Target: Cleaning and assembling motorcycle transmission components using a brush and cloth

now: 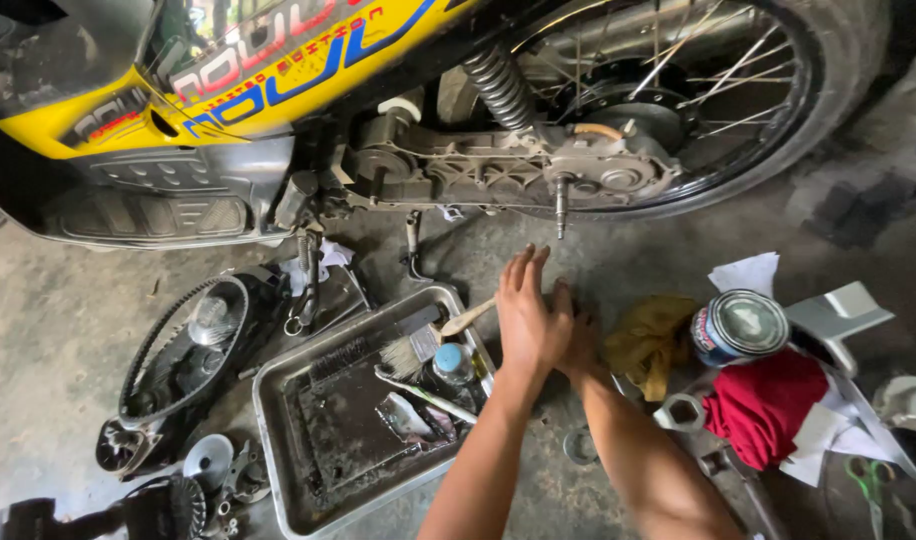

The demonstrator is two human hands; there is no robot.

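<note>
Mid-frame, left hand [526, 320] lay flat, fingers extended, over right hand [578, 340], whose grip could not be told, just right of the grimy rectangular metal tray [278, 420] and below the bare drive shaft [561, 205].

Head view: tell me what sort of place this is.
Likely a motorcycle repair shop floor: a yellow scooter with its drive case open, a metal tray holding a brush, and a removed belt cover on bare concrete.
</note>
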